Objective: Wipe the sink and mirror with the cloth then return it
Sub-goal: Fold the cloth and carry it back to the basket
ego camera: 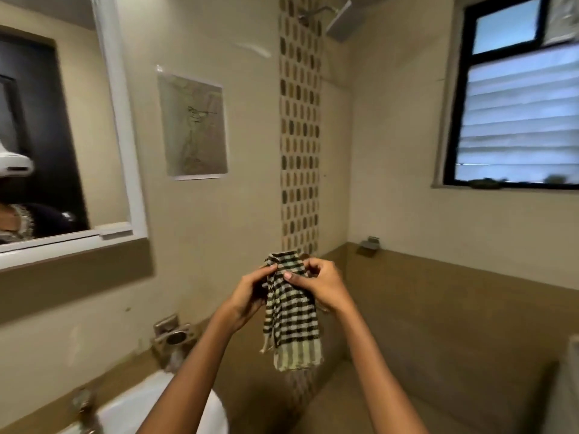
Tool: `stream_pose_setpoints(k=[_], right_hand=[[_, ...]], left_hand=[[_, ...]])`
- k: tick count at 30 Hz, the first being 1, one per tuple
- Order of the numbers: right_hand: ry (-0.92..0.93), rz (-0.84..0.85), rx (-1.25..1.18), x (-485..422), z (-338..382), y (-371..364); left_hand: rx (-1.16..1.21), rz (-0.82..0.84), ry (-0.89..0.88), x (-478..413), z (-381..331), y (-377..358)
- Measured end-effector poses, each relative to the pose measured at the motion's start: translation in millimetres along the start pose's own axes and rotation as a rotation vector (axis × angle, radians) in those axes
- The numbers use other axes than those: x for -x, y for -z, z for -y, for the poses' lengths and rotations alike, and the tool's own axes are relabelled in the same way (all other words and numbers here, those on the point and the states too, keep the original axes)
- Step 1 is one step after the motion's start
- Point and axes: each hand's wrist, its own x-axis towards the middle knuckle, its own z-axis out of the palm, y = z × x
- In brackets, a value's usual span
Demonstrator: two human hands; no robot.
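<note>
I see the white sink (150, 408) at the bottom left, closest to me, with a blurred tap (83, 405) on its near-left edge. Both bare forearms rise from the bottom of the view and meet in the middle. My left hand (250, 292) grips the cloth (291, 314) from the left side, its fingers curled around the bunched upper part with the fingertips pressed into the fabric. My right hand (319, 283) holds the same upper part from the right, thumb and forefinger pinching a fold while the other fingers curl behind. The cloth is checked in dark and pale green, gathered at the top between both hands, and its striped lower end with a short fringe hangs free in the air, to the right of the sink and above the brown ledge (438, 324).

Behind the left forearm a metal holder (174, 335) is fixed to the wall. Further up on the left is the mirror (47, 136) in its white frame, and beside it a paper sheet (194, 126) taped to the wall. A patterned tile strip (299, 136) runs up to the shower head (340, 21). On the right wall sits a dark-framed window (513, 104).
</note>
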Motion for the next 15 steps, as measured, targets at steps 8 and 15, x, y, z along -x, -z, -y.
stream_pose_setpoints(k=[8, 15], right_hand=[[0.033, -0.374, 0.369, 50, -47, 155], [-0.083, -0.574, 0.200, 128, -78, 332]], left_hand=[[-0.158, 0.074, -0.046, -65, 81, -142], [-0.028, 0.261, 0.130, -123, 169, -323]])
